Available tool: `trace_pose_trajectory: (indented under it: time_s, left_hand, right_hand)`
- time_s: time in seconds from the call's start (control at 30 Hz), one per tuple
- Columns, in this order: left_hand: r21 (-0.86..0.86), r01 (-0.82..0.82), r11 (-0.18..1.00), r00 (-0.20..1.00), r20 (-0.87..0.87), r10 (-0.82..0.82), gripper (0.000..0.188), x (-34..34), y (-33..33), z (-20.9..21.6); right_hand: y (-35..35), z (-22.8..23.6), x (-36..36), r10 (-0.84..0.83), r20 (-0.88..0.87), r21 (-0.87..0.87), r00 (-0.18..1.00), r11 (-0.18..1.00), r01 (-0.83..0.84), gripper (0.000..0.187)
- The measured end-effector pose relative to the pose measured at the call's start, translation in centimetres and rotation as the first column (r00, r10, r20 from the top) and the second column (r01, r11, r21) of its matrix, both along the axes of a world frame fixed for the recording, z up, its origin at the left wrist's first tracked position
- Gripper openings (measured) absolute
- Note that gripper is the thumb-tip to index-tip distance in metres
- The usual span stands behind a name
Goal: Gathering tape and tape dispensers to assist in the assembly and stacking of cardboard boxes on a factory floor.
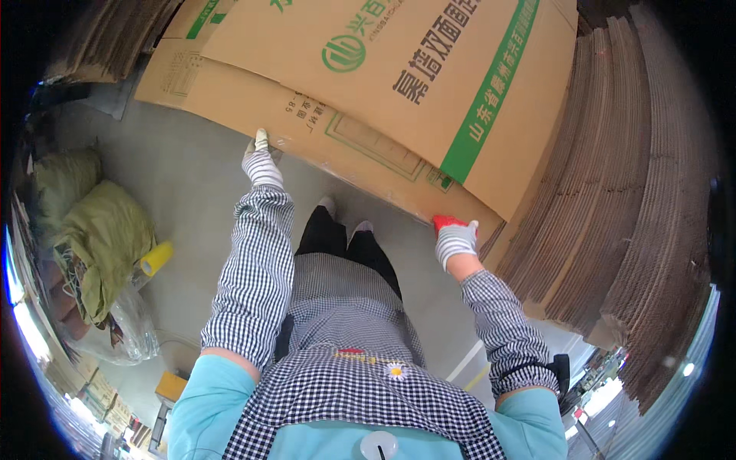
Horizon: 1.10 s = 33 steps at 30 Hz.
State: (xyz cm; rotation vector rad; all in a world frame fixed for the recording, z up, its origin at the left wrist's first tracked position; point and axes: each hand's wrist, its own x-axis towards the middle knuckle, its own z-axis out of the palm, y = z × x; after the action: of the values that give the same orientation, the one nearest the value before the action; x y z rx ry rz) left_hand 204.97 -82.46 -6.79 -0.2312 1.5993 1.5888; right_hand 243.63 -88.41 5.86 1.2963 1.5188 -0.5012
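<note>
We've got our left hand point(261, 162) fingers pinched on the flat cardboard sheet's point(322, 123) near edge | right hand point(455, 238) curled under its right corner | sheet spans beyond both, over grey floor point(184, 184)

Head-worn fisheye, steeply downward, close.
</note>
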Motion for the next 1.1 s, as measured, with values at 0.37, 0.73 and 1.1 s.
trace_pose_trajectory:
  time_s: [0.37, 0.73, 1.1]
  left_hand:
    - [-0.005, -0.038, 0.999, 0.999, -0.001, 0.038, 0.042, 0.4, 0.1, -3.9]
    - [0.01, -0.103, 0.995, 0.99, 0.096, 0.101, 0.042, 0.9, -1.5, 0.8]
    - [-0.094, -0.024, 0.995, 1.0, -0.002, 0.024, 0.052, -3.6, -1.3, -2.3]
  right_hand:
    - [-1.8, -3.5, 2.8, 0.023, -0.108, 0.221, 0.994, 0.975, 0.001, 0.036]
    - [-0.4, 1.6, 3.4, -0.334, 0.01, 0.108, 0.942, 0.937, 0.331, 0.053]
    - [-0.1, 4.1, -1.4, 0.046, -0.045, 0.113, 0.998, 0.993, -0.041, 0.042]
